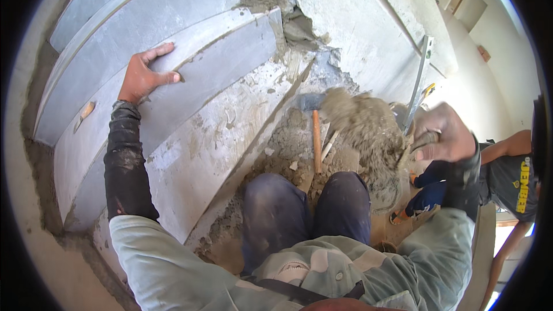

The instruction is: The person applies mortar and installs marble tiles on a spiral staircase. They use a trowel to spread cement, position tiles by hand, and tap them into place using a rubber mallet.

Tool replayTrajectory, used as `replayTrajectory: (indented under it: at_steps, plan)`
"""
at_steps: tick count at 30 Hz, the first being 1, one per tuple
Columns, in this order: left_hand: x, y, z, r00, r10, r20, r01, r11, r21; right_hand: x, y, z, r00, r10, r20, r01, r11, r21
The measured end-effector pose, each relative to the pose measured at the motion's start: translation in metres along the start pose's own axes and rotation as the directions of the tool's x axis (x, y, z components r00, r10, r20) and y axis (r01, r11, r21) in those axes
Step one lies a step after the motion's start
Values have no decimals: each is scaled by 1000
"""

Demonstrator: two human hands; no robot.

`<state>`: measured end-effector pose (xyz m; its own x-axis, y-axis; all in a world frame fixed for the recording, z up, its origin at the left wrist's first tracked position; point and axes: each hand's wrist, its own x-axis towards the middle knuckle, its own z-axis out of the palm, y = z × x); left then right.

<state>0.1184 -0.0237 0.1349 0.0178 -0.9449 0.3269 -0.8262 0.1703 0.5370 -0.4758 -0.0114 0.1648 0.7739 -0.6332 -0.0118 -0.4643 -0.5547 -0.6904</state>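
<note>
My left hand [144,75] rests with thumb and fingers spread on the edge of a grey-white stair tread [199,34]. My right hand [446,135] is closed round the handle of a trowel [426,140]. A big heap of wet mortar [366,126] rides on the trowel, hiding its blade and blurred by motion. Below and left of the mortar lies a hammer [317,141] with a wooden handle and a dark head. The bare, mortar-stained riser [213,121] faces my knees.
A spirit level [419,78] leans by the pale wall slab [368,17] at the right. A small wooden-handled tool [84,116] lies on the tread at the far left. Rubble and loose mortar [282,155] cover the ground before my knees. Another person [510,175] in a dark shirt is close on the right.
</note>
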Motion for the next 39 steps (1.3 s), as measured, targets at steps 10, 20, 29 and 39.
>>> replayTrajectory:
  at_steps: [10,20,29,39]
  plan:
    - [-2,-7,1,1000,-20,0,20,998,-53,170,-20,-86,957,111,-266,-191,936,-296]
    - [0,2,1,1000,-20,20,20,1000,-20,186,22,3,960,76,-271,-112,987,-119]
    - [2,-16,2,999,-6,53,7,1000,-19,178,57,23,857,-26,-514,-149,943,-297]
    - [7,-29,6,994,37,100,-35,999,-16,28,123,96,835,243,-494,-388,897,-215]
